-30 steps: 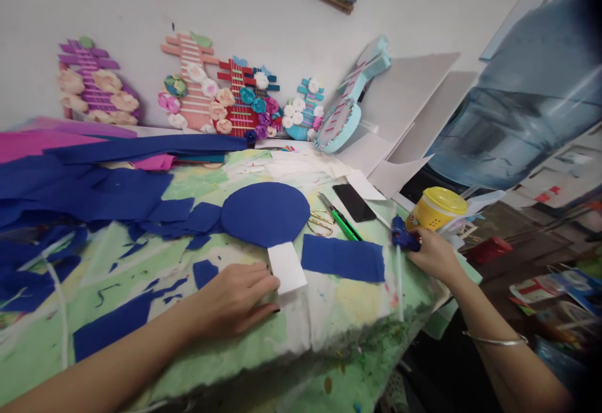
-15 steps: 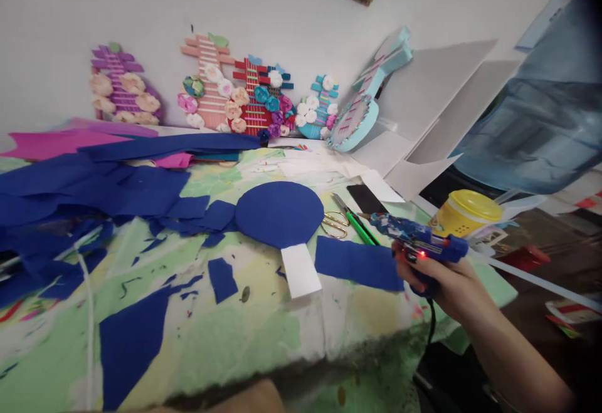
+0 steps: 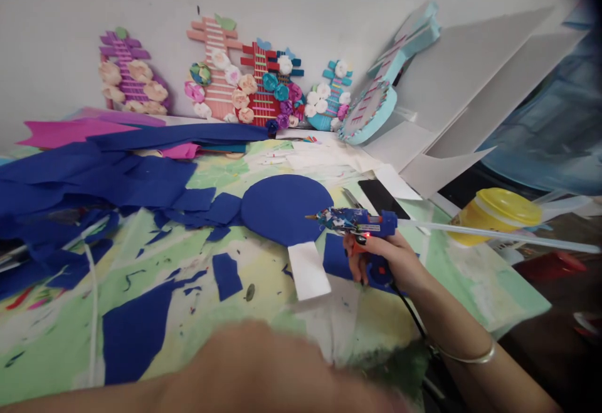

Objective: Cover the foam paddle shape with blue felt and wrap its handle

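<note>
My right hand [image 3: 376,262] is wrapped round the handle of a blue glue gun [image 3: 352,220], its red light lit. A long clear glue stick [image 3: 498,236] juts from the back of the gun, and its nozzle points left over a dark blue oval [image 3: 282,206]. From under the oval's lower edge sticks a white strip [image 3: 309,275]. Behind my right hand lies a blue rectangle [image 3: 335,256], partly covered. My left hand [image 3: 263,369] is a blur close to the camera at the bottom; its fingers cannot be made out.
Blue foam or felt scraps [image 3: 136,325] and a blue pile [image 3: 94,181] lie on the left. A black phone [image 3: 383,198] and a yellow-lidded tub [image 3: 498,212] stand on the right. Decorated toy guitars [image 3: 216,81] lean against the wall.
My right hand has brought the glue gun left, from beside the table's right part to the oval's right edge. My left arm has come up into view at the bottom.
</note>
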Action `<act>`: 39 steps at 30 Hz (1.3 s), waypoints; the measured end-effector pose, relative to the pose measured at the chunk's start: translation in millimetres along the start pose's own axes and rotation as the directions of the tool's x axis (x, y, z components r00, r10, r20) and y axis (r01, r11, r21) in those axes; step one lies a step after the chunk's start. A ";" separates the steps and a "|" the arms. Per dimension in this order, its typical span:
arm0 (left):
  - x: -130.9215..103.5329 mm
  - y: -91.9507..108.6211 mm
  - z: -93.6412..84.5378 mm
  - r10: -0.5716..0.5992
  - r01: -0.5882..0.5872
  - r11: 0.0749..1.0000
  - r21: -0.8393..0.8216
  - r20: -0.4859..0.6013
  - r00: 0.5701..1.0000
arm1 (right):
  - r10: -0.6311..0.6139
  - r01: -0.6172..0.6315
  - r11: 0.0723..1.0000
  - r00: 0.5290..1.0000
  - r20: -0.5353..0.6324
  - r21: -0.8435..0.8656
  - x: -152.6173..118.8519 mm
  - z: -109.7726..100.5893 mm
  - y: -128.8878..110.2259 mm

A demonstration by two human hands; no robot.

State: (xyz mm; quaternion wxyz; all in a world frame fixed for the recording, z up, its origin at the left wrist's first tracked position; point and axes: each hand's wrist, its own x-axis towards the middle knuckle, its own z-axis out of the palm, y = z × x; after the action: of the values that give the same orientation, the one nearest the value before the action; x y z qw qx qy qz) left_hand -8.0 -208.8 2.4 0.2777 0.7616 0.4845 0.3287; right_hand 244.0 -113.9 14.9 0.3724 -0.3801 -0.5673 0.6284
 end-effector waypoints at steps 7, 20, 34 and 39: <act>32.8 -9.7 24.1 -0.439 0.684 0.319 -0.656 0.537 0.720 | 0.009 -0.003 0.999 0.984 -0.180 0.037 -14.0 1.0 11.9; 62.2 -7.5 43.5 -0.321 0.451 0.113 -0.886 0.397 0.860 | -0.095 0.138 0.986 0.924 -0.369 0.089 -29.2 35.2 37.1; 54.6 -17.8 48.5 -0.097 0.292 0.490 -0.821 0.282 0.955 | -0.434 0.148 0.857 0.725 -0.535 -0.494 -67.9 62.4 111.9; 53.1 -16.3 50.6 -0.150 0.316 0.464 -0.828 0.279 0.949 | -0.454 0.149 0.829 0.741 -0.494 -0.539 -67.1 60.5 114.4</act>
State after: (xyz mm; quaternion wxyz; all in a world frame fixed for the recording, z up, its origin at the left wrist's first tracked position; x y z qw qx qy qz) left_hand 38.6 -159.0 -29.3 0.7022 0.4709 0.3294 0.4203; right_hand 214.4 -209.3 -91.3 0.5304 -0.5375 -0.6072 0.2473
